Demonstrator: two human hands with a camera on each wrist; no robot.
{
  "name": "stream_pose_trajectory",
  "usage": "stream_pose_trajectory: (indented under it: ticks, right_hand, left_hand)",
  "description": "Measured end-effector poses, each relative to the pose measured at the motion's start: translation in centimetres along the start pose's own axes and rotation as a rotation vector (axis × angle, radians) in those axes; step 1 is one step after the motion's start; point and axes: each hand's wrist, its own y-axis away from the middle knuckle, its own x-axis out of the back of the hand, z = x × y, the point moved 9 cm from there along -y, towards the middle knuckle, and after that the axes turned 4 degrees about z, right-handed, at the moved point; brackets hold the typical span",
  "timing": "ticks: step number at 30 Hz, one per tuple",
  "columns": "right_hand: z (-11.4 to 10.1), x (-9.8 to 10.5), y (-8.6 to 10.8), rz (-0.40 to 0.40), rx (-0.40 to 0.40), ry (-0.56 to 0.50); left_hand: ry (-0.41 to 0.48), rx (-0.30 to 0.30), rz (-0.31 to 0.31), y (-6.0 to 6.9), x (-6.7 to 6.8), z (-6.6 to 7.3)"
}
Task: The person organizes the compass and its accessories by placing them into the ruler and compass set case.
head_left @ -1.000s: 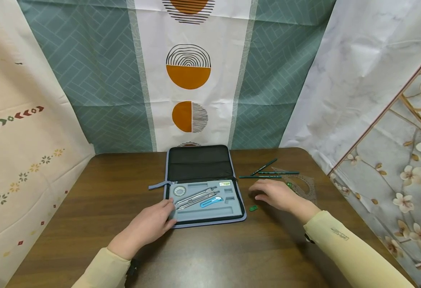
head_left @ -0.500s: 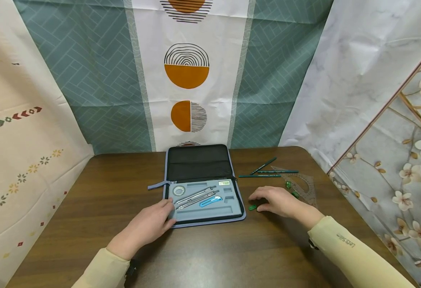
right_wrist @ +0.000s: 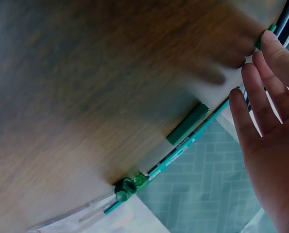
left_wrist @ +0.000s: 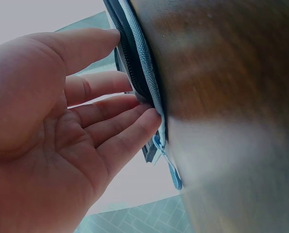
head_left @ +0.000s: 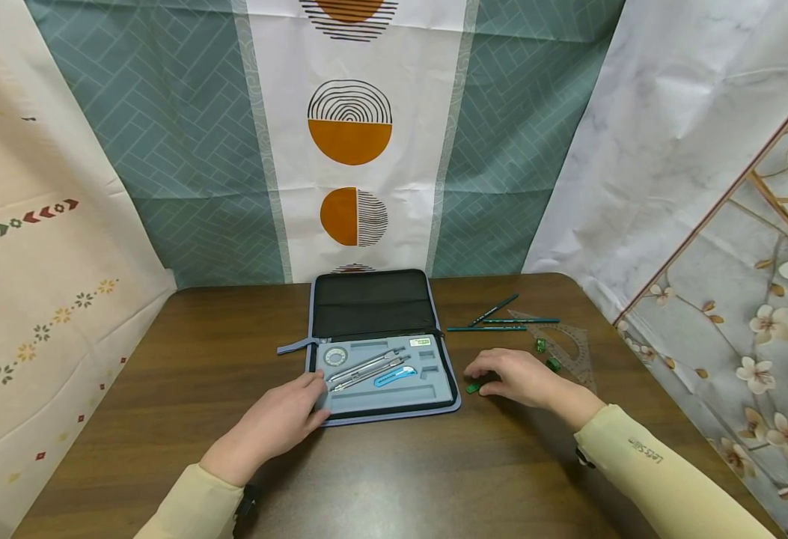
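A zip case (head_left: 376,418) lies unfolded on the table, its grey tray (head_left: 383,404) facing up. In the tray are metal compasses (head_left: 367,370), a light blue cutter knife (head_left: 394,376), a round disc (head_left: 336,357) and a small white-green box (head_left: 420,342). My left hand (head_left: 289,419) rests on the case's left front corner, fingers fairly straight; the left wrist view shows thumb and fingers along the zipped edge (left_wrist: 146,63). Right of the case, my right hand (head_left: 518,378) pinches a small green block (head_left: 472,388) at thumb and fingertips; the right wrist view partly hides this block (right_wrist: 259,44).
Dark green pencils (head_left: 521,322) lie behind my right hand. Two green sharpener-like pieces (head_left: 553,364) sit beside a clear set square (head_left: 578,344). A dark green bar (right_wrist: 188,124) appears in the right wrist view. Curtains stand around the table.
My right hand has come slightly nearer to me, its thumb now at the green block. This uncovered the green pieces by the set square. My left hand has stayed put.
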Motion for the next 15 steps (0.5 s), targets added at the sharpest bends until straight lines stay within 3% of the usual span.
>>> stream_pose_trajectory:
  ticks: [15]
  right_hand:
    - [-0.53,-0.30,-0.18,0.012,0.019,0.042]
  left_hand:
    - [-0.003,0.008,-0.008,0.06,-0.19,-0.21]
